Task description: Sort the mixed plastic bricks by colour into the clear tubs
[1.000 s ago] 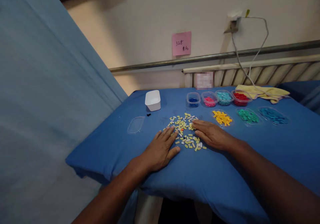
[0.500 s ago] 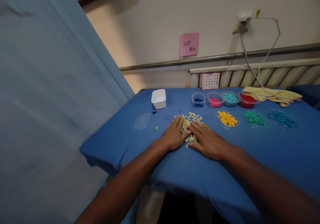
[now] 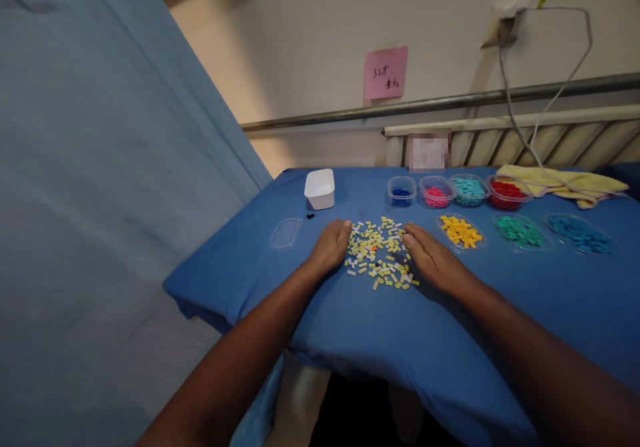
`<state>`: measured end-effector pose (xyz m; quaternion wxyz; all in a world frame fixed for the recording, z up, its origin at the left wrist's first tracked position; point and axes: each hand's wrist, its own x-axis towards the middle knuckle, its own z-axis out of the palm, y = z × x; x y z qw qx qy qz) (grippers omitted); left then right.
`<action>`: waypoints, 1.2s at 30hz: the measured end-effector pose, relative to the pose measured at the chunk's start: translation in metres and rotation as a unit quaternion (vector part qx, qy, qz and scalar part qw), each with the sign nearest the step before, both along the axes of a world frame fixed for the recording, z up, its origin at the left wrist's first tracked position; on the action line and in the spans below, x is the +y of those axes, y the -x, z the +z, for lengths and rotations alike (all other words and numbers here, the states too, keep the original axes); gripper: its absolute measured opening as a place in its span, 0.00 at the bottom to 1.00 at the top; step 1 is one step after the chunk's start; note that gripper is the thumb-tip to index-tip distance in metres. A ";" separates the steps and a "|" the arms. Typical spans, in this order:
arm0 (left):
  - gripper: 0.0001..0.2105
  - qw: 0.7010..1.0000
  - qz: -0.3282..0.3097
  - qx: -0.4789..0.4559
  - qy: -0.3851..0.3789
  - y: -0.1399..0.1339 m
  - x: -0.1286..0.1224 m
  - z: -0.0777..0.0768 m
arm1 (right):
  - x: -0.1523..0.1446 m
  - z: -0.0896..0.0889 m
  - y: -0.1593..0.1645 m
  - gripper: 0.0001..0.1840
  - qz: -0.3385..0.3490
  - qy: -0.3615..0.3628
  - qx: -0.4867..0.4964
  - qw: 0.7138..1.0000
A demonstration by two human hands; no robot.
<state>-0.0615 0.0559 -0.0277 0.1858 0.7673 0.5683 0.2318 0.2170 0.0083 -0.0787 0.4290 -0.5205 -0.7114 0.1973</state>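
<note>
A loose spread of small pale-yellow and white brick-like pieces [image 3: 373, 239] lies on the blue cloth, with one orange piece [image 3: 373, 248] and a few dark ones among them. My left hand [image 3: 332, 242] stands on its edge along the left side of the spread, fingers stretched out. On the other side, my right hand [image 3: 428, 252] is also edge-on with fingers extended, close against the right-hand pieces. Neither hand grips anything; the pieces lie between the two palms.
Behind stands a white tub [image 3: 320, 189], with a clear lid [image 3: 286, 233] nearer. At the right are tubs of dark blue [image 3: 401, 194], pink, light blue and red pieces. Lids with orange-yellow [image 3: 461, 231], green [image 3: 519, 232] and teal pieces [image 3: 579, 233] sit before them, near a yellow cloth [image 3: 565, 182].
My hands have moved apart and turned from palms-down over the pieces to edge-on at their sides. The pieces are now more spread out and visible. The camera view has shifted slightly.
</note>
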 end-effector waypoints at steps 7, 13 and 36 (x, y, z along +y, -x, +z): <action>0.34 0.974 -0.058 -0.216 0.029 -0.044 0.030 0.014 | 0.001 0.009 -0.004 0.32 -0.048 0.041 0.083 0.995; 0.38 0.975 -0.062 -0.207 0.060 -0.028 0.064 0.000 | 0.023 -0.005 -0.011 0.31 -0.066 0.046 0.184 0.980; 0.34 0.972 -0.089 -0.213 0.031 -0.029 0.059 -0.011 | 0.083 0.034 0.035 0.43 0.133 0.150 0.183 0.962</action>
